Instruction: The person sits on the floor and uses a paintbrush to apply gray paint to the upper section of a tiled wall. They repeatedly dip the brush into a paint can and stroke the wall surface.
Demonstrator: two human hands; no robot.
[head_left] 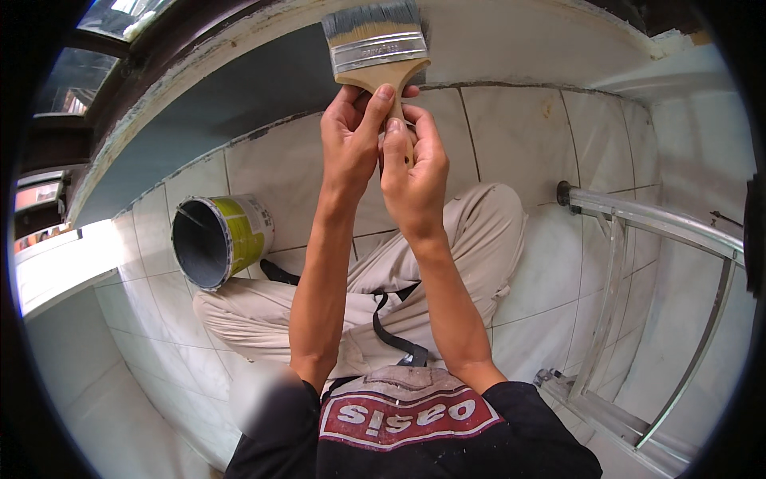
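A wide flat paintbrush point(379, 49) with a pale wooden handle, a metal band and grey-stained bristles is held up at the top of the head view. My left hand point(351, 140) grips the upper handle just below the band, thumb lying on its front. Lower down, my right hand point(416, 172) is closed round the handle's end. Behind the bristles is the wall point(495, 48), dark grey paint point(231, 108) to the left and pale to the right. Whether the bristles touch it, I cannot tell.
A paint bucket point(254, 227) with dark grey inside and a green-and-white label stands at left beside my bent knee. A metal ladder point(610, 263) is at right. Pale tiles point(531, 271) cover the floor. A dark-framed window point(80, 76) runs along the upper left.
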